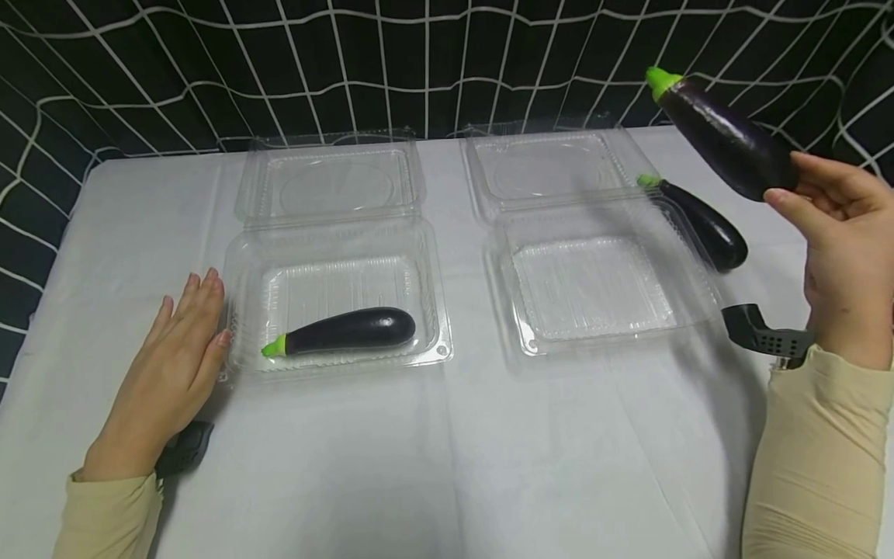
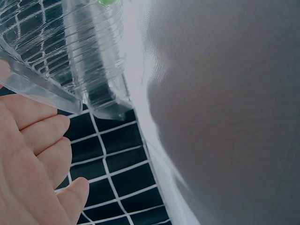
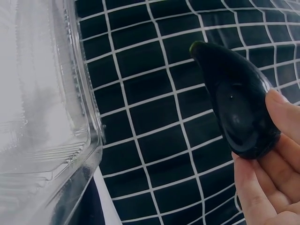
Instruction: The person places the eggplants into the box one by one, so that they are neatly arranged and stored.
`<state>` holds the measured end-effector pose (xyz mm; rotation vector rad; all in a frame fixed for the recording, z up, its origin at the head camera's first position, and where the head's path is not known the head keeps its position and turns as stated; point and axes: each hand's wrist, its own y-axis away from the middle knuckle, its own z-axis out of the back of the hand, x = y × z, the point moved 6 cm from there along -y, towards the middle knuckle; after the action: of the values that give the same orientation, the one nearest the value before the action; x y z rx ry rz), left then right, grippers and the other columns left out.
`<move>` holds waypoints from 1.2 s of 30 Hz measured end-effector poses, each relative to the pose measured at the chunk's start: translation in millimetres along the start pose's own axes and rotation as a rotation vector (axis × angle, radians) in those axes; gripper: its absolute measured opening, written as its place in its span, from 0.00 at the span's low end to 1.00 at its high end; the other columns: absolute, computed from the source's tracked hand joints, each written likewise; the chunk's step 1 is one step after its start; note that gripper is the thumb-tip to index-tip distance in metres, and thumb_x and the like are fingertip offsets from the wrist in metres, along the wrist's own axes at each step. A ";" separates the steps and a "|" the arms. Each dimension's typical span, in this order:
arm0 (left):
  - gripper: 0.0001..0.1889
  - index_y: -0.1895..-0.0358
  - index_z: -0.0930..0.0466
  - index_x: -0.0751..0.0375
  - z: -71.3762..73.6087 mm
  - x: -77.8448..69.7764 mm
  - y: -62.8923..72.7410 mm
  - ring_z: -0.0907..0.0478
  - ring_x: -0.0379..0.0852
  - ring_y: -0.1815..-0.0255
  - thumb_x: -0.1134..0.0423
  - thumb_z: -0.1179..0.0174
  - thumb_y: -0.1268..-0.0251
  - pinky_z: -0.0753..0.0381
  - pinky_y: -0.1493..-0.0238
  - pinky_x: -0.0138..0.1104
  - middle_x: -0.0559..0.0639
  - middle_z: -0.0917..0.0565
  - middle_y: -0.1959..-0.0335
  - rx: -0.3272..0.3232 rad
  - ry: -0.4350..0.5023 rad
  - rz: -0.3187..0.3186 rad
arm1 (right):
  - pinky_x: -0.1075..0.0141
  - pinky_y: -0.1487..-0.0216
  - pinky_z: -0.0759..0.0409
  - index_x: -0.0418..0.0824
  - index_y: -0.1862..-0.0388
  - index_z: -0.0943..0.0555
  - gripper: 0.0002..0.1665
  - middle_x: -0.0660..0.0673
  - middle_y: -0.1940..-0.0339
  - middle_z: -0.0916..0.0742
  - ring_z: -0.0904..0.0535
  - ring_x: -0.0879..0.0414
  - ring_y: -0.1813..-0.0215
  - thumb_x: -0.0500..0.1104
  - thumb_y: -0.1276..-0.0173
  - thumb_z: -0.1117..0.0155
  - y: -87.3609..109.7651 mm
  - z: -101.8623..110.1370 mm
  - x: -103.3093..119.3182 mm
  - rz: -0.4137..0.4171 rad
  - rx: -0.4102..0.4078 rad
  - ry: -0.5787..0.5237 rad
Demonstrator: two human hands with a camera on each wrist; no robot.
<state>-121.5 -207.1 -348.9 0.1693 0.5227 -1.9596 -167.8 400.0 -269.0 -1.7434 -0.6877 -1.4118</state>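
Observation:
My right hand pinches the thick end of an eggplant in the air, its green stem end pointing up and left. The right wrist view shows the same eggplant between thumb and fingers. On the table below it, a second eggplant lies against the right side of the right clear plastic container. A third eggplant lies inside the left clear container, near its front wall. Beside that container's left edge is my left hand, fingers straight; whether it touches the plastic, I cannot tell.
Both containers stand with their lids folded back, the left lid and the right lid reaching the table's far edge. White cloth covers the table. A dark backdrop with white netting rises behind it.

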 end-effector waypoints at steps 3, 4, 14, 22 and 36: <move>0.29 0.29 0.48 0.73 -0.2 -0.1 0.3 0.54 0.51 0.25 0.58 0.56 0.26 0.61 0.27 0.44 0.65 0.43 0.29 0.003 -0.002 0.002 | 0.77 0.56 0.23 0.30 0.54 0.17 0.21 0.43 0.60 0.15 0.20 0.57 0.59 0.25 0.49 0.31 0.8 0.0 1.3 0.005 0.003 -0.015; 0.29 0.29 0.48 0.73 -0.2 -0.1 0.4 0.54 0.51 0.25 0.59 0.56 0.26 0.61 0.27 0.44 0.65 0.43 0.29 0.004 -0.004 0.003 | 0.77 0.55 0.23 0.30 0.54 0.17 0.21 0.43 0.60 0.15 0.20 0.56 0.58 0.25 0.50 0.30 0.9 0.2 1.8 0.005 0.004 -0.020; 0.29 0.29 0.48 0.73 -1.1 0.8 -0.2 0.54 0.51 0.25 0.57 0.57 0.25 0.61 0.27 0.44 0.65 0.43 0.29 0.004 -0.001 -0.002 | 0.77 0.55 0.22 0.28 0.53 0.18 0.24 0.42 0.60 0.15 0.19 0.55 0.57 0.27 0.52 0.27 2.5 -1.8 5.1 0.019 0.011 -0.037; 0.30 0.29 0.49 0.72 -0.9 1.0 0.3 0.54 0.51 0.25 0.60 0.54 0.27 0.61 0.27 0.44 0.65 0.43 0.29 0.014 -0.010 0.008 | 0.77 0.55 0.22 0.25 0.52 0.19 0.24 0.41 0.60 0.15 0.19 0.55 0.58 0.25 0.52 0.28 4.9 -4.4 7.1 0.058 0.040 -0.062; 0.30 0.29 0.49 0.72 -1.1 1.0 -0.5 0.54 0.51 0.25 0.60 0.55 0.27 0.60 0.27 0.45 0.65 0.43 0.29 0.015 -0.021 0.005 | 0.77 0.55 0.22 0.25 0.52 0.19 0.24 0.41 0.60 0.14 0.19 0.54 0.57 0.26 0.52 0.28 5.9 -6.0 9.5 0.061 0.043 -0.060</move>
<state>-122.6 -207.3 -350.1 0.1591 0.4936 -1.9588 -164.2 391.2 -260.7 -1.7644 -0.6864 -1.2990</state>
